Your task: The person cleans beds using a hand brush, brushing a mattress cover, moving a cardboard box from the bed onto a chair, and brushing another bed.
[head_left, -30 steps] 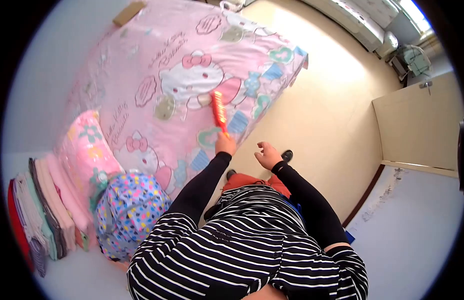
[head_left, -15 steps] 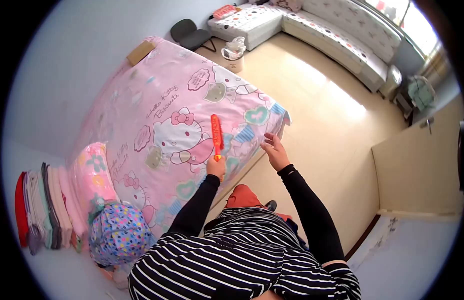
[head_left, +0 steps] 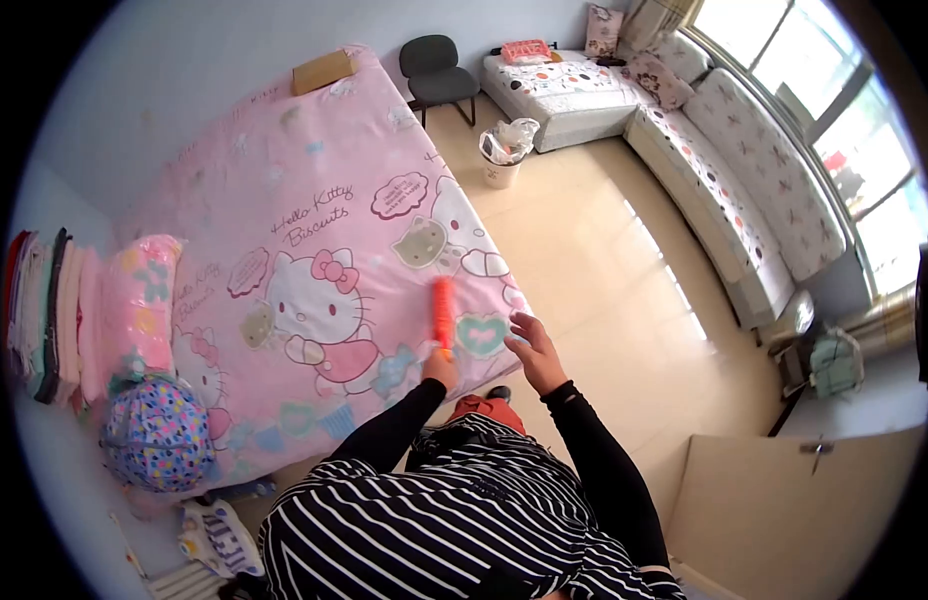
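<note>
My left hand (head_left: pixel 440 369) is closed round the handle of a red brush (head_left: pixel 442 310), which is slightly blurred and points away from me over the pink bed cover (head_left: pixel 384 130). To the right, near the bed's edge, my right hand (head_left: pixel 536 352) is held with its fingers apart and nothing in it. The cover has cartoon cats and lettering and lies mostly flat. A pink flowered pillow (head_left: pixel 146 300) rests at the bed's left end, beside a dotted blue bundle (head_left: pixel 159 435).
Folded cloths (head_left: pixel 69 325) stand at the far left. A cardboard box (head_left: pixel 323 73) sits on the bed's far end. Beyond are a dark chair (head_left: pixel 436 72), a waste bin (head_left: pixel 501 174) and a sofa (head_left: pixel 704 190). A door (head_left: pixel 784 505) stands at lower right.
The view has swung, bringing more of the sofa and window into sight. My left hand still holds the brush, now upright over the cover. My right hand has stayed free, its fingers apart.
</note>
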Motion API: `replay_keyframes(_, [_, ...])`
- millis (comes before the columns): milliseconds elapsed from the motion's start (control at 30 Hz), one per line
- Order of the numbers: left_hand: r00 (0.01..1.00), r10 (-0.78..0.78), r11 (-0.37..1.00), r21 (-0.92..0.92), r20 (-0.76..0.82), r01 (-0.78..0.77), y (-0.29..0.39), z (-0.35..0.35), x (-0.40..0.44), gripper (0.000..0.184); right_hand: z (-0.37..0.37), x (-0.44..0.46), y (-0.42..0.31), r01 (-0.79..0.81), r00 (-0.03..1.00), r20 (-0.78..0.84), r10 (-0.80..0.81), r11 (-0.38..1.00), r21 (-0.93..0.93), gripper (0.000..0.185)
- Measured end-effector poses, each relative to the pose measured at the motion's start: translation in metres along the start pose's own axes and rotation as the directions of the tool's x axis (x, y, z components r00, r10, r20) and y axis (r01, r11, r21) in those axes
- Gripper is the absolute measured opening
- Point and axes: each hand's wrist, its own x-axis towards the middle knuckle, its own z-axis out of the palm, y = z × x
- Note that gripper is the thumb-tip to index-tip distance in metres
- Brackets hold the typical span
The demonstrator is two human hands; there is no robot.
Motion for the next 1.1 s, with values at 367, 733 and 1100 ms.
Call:
replay_keyframes(367, [0.873,-0.176,0.984,-0.09,-0.454,0.152,0.091,0.003,0.142,0.033,-0.139,0.138,-0.002,-0.132,0.991,-0.01,0.132,0.991,0.012,0.052])
replay_keyframes(733, [0.996,0.068,0.992,-0.108,0.059,-0.061,0.203,0.133,0.154,0.036,-0.208,0.302,0.015,-0.15,0.877,0.449,0.174,0.985,-0.088,0.051])
replay_keyframes(1100, [0.583,-0.513,0.842,-0.238,-0.63,0.484,0.234,0.122,0.163,0.035,-0.293,0.41,-0.019,-0.206,0.805,0.562,0.192,0.978,-0.04,0.056])
